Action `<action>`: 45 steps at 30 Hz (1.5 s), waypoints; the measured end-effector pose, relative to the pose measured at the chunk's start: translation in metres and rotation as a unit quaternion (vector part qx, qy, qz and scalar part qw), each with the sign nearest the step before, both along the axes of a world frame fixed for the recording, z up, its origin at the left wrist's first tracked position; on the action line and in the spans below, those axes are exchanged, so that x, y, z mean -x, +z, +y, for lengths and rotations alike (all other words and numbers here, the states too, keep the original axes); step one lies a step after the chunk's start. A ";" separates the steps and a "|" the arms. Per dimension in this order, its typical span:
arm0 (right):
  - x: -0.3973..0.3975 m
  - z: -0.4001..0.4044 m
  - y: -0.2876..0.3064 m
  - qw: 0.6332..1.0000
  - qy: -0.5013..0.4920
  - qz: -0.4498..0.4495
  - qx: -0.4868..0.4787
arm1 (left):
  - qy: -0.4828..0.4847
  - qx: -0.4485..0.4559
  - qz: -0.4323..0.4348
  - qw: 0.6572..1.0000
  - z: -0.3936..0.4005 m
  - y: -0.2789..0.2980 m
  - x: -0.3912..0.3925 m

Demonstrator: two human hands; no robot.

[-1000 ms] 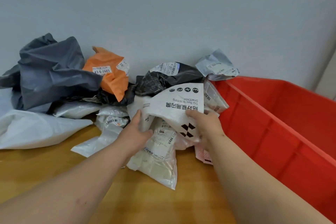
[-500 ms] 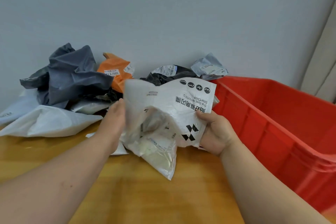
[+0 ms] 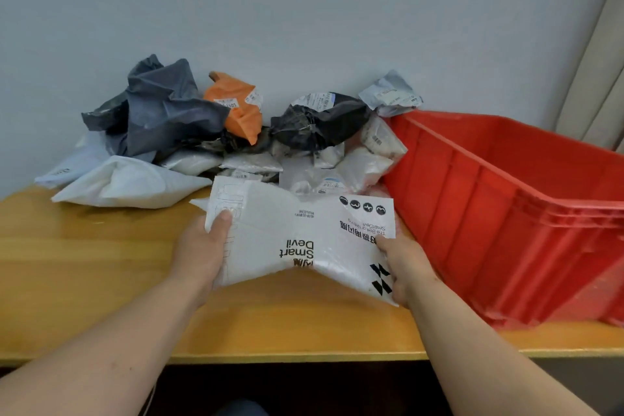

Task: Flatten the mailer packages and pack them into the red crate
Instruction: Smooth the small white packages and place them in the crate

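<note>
Head view, centre frame: the white mailer (image 3: 297, 240) hangs stretched between the left hand (image 3: 202, 250) and right hand (image 3: 407, 267), each grip pinching a side edge, above the desk (image 3: 84, 246). It looks light, limp and slick (creased mid-span), so the edges are probably the best hold. Red crate (image 3: 506, 213) at right.

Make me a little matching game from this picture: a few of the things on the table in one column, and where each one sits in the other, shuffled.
Things:
1. white printed mailer
2. orange mailer
3. red crate
4. dark grey mailer

Places:
A. far right of the table
B. held in both hands
C. left end of the pile
D. by the wall, right of the dark grey one

Pairs: 1-B, 2-D, 3-A, 4-C
</note>
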State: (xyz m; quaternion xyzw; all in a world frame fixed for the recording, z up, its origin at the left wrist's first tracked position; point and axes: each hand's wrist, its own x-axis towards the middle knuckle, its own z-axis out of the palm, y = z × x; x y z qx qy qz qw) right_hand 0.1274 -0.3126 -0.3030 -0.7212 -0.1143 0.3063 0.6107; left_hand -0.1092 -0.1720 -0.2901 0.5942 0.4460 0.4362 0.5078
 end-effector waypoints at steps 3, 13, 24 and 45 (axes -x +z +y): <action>0.002 -0.010 -0.016 0.995 0.007 -0.079 0.066 | 0.002 -0.007 0.044 0.999 -0.005 -0.019 0.013; 0.046 -0.017 -0.022 0.823 0.076 -0.505 0.249 | -0.051 -0.225 0.488 0.842 -0.016 -0.045 0.018; 0.073 -0.003 -0.055 0.724 0.317 -0.515 0.331 | -0.257 -0.199 0.588 0.741 -0.025 -0.067 -0.001; 0.056 0.014 -0.027 0.733 0.299 -0.499 0.353 | -0.250 -0.214 0.636 0.698 -0.009 -0.040 -0.015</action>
